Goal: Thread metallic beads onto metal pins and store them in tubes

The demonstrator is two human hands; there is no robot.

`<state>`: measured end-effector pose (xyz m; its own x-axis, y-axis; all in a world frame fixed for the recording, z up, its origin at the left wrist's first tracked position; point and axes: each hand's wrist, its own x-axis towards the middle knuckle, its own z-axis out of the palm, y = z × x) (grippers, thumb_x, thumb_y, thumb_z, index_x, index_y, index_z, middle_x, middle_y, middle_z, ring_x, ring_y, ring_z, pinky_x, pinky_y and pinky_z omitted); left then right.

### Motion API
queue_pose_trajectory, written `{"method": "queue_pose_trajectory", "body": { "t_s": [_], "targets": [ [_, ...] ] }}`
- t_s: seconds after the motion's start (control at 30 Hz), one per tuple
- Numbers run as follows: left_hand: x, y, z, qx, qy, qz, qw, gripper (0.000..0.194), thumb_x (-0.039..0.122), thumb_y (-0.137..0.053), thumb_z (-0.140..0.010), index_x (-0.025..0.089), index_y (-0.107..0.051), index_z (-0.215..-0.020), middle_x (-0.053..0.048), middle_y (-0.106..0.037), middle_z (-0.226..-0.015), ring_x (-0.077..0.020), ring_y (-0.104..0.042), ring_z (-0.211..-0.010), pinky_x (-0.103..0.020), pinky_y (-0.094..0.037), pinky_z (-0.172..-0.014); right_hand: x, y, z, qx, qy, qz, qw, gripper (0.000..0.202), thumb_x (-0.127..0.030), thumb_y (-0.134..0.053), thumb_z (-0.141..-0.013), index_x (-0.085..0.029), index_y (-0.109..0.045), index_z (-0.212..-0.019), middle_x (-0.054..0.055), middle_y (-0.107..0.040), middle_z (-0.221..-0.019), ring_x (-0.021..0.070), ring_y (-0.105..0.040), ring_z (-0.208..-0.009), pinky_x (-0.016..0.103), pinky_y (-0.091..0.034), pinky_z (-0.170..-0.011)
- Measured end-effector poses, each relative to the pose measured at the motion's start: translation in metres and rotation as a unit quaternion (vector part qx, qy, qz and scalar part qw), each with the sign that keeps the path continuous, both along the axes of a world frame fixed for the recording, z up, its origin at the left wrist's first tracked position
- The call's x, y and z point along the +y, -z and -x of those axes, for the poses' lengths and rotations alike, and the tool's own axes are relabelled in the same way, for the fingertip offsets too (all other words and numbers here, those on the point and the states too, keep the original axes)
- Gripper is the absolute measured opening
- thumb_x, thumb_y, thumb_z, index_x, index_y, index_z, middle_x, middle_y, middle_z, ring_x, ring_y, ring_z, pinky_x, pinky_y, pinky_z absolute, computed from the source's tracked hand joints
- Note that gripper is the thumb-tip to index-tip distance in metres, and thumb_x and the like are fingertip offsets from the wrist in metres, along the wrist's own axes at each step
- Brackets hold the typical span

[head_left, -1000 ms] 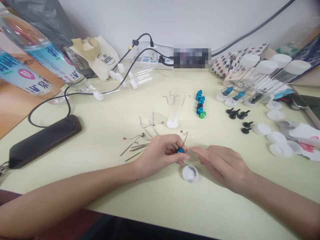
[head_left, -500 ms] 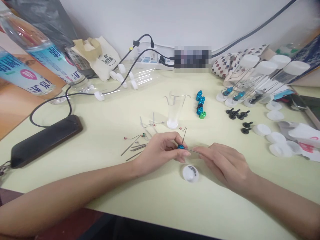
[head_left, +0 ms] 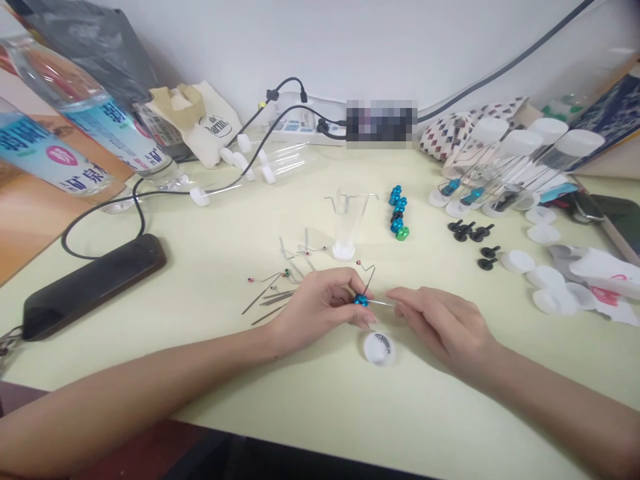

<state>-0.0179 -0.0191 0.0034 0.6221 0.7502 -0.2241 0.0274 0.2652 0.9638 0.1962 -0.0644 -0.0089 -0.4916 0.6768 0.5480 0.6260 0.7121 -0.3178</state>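
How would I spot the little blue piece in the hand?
On the pale table, find the left hand. It holds a small blue piece. Unlike the blue pieces lined up farther back, it has a bent wire rising from it.

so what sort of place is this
Likely a desk serving as a makeshift small-parts workbench, perhaps at home: a small blue metal part in the left hand, white-capped clear tubes, and labelled water bottles share the space.

Two labelled bottles near a cream bag
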Motion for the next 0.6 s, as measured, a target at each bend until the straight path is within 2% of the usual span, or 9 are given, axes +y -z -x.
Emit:
{"method": "queue_pose_trajectory", "body": {
  "t_s": [0.17, 0.3, 0.4, 0.53, 0.6],
  "targets": [
    [0.000, 0.001, -0.001, 0.006, -0.026, -0.037, 0.999, 0.017, 0.018, -0.075, -0.072, 0.015, -0.059, -0.077, 0.003, -0.057, -0.073, -0.0108, -0.064, -0.069, -0.023, -0.053, -0.067, 0.003, 0.003, -0.003, -0.076, 0.020, -0.060, 0.995, 0.025, -0.001, -0.045, -0.089, -0.011, -0.054, -0.111, 0.003, -0.062, -0.072, 0.0132, -0.054, -0.062, 0.026, -0.044, -0.057],
    [0.003, -0.001, 0.000, 0.028, -0.047, -0.024, 0.998, 0.021, 0.025, -0.074, -0.073, 0.015, -0.056, -0.076, 0.003, -0.059, -0.070, -0.0135, -0.067, -0.065, -0.028, -0.057, -0.067, 0.010, 0.003, -0.008, -0.160, 0.046, -0.121, 0.979, 0.022, -0.003, -0.046, -0.089, -0.008, -0.058, -0.107, 0.003, -0.061, -0.066, 0.0145, -0.051, -0.059, 0.028, -0.041, -0.056],
    [0.004, -0.002, 0.001, 0.032, -0.043, -0.022, 0.998, 0.022, 0.031, -0.072, -0.075, 0.015, -0.057, -0.077, 0.000, -0.062, -0.070, -0.0135, -0.066, -0.063, -0.028, -0.057, -0.064, 0.016, 0.005, -0.012, -0.180, 0.079, -0.111, 0.974, 0.020, -0.006, -0.044, -0.091, -0.008, -0.062, -0.101, 0.002, -0.057, -0.061, 0.0142, -0.051, -0.056, 0.028, -0.039, -0.055],
    [0.004, -0.002, 0.002, 0.056, -0.033, -0.040, 0.997, 0.021, 0.032, -0.073, -0.074, 0.014, -0.064, -0.078, 0.000, -0.061, -0.065, -0.0095, -0.057, -0.053, -0.022, -0.050, -0.051, 0.023, 0.007, -0.017, -0.168, 0.089, -0.080, 0.979, 0.022, -0.022, -0.045, -0.096, -0.010, -0.062, -0.101, 0.003, -0.061, -0.063, 0.0143, -0.054, -0.056, 0.027, -0.040, -0.057],
    [0.003, -0.002, 0.003, 0.059, -0.043, -0.043, 0.996, 0.021, 0.033, -0.073, -0.074, 0.014, -0.066, -0.080, 0.000, -0.061, -0.064, -0.0077, -0.053, -0.049, -0.020, -0.047, -0.048, 0.026, 0.004, -0.020, -0.163, 0.098, -0.088, 0.978, 0.024, -0.028, -0.046, -0.096, -0.010, -0.062, -0.100, 0.004, -0.064, -0.066, 0.0150, -0.057, -0.057, 0.027, -0.041, -0.059]
  ]
}}
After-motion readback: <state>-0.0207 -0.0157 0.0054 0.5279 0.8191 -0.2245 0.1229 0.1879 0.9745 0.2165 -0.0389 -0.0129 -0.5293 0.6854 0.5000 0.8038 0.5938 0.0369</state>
